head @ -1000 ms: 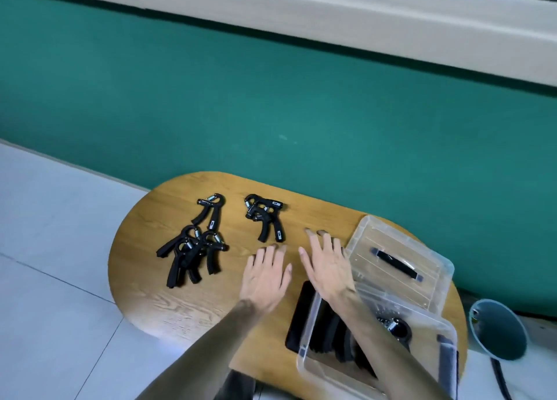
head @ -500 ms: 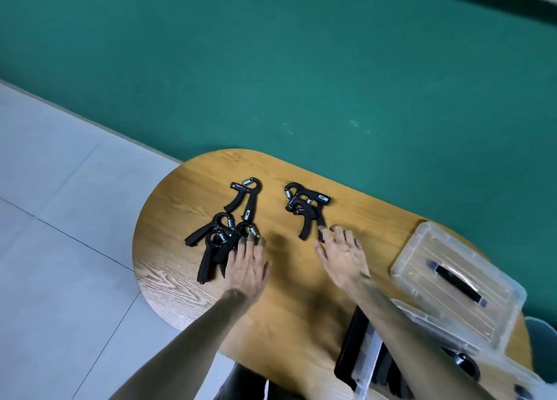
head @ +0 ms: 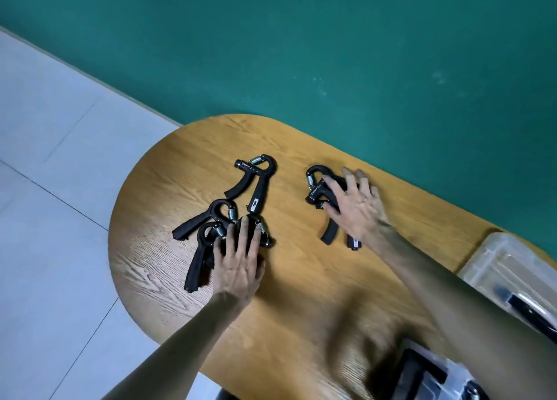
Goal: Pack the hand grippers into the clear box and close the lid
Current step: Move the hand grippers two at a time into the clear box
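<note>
A moment ago my hands were over bare wood; now my left hand (head: 238, 264) lies with spread fingers on the heap of hand grippers (head: 211, 237), and my right hand (head: 355, 204) covers the pair (head: 319, 195). Nothing is lifted yet; the clear box (head: 428, 375) waits near me.
</note>
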`<state>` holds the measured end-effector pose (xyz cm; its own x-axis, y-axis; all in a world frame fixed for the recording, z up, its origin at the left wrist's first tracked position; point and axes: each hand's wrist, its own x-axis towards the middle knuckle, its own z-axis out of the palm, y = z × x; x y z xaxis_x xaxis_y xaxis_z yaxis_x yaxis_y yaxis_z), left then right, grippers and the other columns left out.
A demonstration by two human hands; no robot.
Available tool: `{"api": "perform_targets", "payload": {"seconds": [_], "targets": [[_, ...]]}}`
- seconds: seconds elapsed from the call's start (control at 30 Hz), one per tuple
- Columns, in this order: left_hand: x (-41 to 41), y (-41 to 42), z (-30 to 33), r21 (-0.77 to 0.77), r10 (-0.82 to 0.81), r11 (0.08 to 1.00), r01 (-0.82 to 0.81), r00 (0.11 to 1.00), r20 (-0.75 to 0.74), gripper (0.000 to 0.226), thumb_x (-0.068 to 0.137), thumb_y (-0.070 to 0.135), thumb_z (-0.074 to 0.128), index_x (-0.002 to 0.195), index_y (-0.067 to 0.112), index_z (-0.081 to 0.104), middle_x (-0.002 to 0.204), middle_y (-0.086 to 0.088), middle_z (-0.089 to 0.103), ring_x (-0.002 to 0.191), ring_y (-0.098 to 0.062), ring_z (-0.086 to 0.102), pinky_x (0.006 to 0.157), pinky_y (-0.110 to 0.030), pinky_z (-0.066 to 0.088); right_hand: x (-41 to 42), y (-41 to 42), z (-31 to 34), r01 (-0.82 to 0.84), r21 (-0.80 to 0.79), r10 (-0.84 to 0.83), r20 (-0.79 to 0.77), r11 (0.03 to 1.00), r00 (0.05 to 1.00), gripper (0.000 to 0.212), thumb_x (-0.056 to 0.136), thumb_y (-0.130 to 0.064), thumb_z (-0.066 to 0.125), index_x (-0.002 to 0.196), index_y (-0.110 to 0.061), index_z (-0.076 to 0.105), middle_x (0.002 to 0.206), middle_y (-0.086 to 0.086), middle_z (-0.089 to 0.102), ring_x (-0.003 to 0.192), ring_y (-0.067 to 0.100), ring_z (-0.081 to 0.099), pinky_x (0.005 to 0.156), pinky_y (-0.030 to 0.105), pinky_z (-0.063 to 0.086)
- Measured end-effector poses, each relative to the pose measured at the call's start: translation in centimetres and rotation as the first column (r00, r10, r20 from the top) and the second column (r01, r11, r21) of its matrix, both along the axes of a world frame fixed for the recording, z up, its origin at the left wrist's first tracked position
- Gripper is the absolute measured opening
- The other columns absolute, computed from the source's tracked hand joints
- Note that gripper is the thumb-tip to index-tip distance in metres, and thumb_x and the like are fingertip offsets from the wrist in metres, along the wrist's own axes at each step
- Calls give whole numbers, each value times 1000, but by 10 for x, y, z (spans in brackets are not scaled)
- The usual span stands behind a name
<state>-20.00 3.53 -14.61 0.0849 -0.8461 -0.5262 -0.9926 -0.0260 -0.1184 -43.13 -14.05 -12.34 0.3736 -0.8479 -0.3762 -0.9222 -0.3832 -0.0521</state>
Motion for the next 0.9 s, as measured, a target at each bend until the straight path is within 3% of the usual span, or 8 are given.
{"api": "perform_targets", "payload": {"seconds": [0.13, 0.23, 0.37, 0.47, 0.6, 0.73, 0.9], "targets": [[4, -3, -7, -6, 17, 1000, -17, 1000, -16, 81, 104, 59, 14, 149, 20, -41, 156, -12, -47, 155, -41, -2, 120, -60, 18, 8, -23, -26, -35, 57, 37, -30, 998, 999, 74, 98, -55, 45, 156, -42, 0, 167, 10, -3, 150, 41, 10, 118, 60, 22], [6, -9, -12, -68, 15, 998, -17, 999, -33, 81, 104, 57, 19, 151, 23, -37, 159, -12, -44, 151, -41, 19, 115, -57, 29, 9, -30, -35, -75, 68, 76, -8, 995, 997, 68, 101, -51, 41, 155, -45, 1, 167, 8, -3, 145, 40, 26, 116, 57, 29], [11, -18, -16, -71, -13, 997, 11, 1000, -26, 80, 106, 48, 25, 153, 24, -35, 163, -17, -33, 130, -34, 39, 107, -49, 36, 7, -30, -37, -162, 10, 162, 0, 987, 987, 61, 104, -47, 36, 156, -43, 4, 167, 10, 6, 134, 37, 39, 106, 53, 41], [11, -20, -15, -46, -39, 998, 38, 999, -11, 79, 107, 41, 25, 151, 21, -37, 162, -20, -35, 120, -29, 41, 103, -45, 37, 7, -28, -39, -185, -21, 184, -17, 983, 983, 60, 105, -41, 36, 157, -38, 5, 165, 16, 10, 130, 40, 42, 96, 53, 50], [9, -18, -8, -33, -38, 999, 38, 999, 0, 81, 108, 35, 27, 151, 16, -38, 159, -24, -37, 119, -29, 41, 102, -45, 38, 12, -24, -36, -233, -51, 225, -122, 971, 967, 63, 106, -31, 37, 158, -31, 2, 162, 26, 12, 127, 47, 47, 61, 42, 61], [9, -10, 2, -43, -8, 999, 8, 1000, -9, 79, 108, 34, 26, 152, 14, -36, 159, -26, -35, 123, -30, 40, 105, -45, 37, 10, -9, -17, -144, -84, 133, -123, 986, 983, 66, 105, -27, 44, 158, -30, 5, 161, 28, 16, 124, 47, 48, 74, 50, 60], [-3, -6, 29, -67, 37, 997, -37, 999, -6, 83, 107, 36, 30, 151, 14, -37, 160, -26, -34, 124, -31, 40, 105, -47, 38, 8, 41, 25, 9, -87, -15, -63, 996, 998, 61, 106, -36, 37, 158, -34, 6, 162, 25, 18, 126, 46, 48, 66, 45, 60]]}}
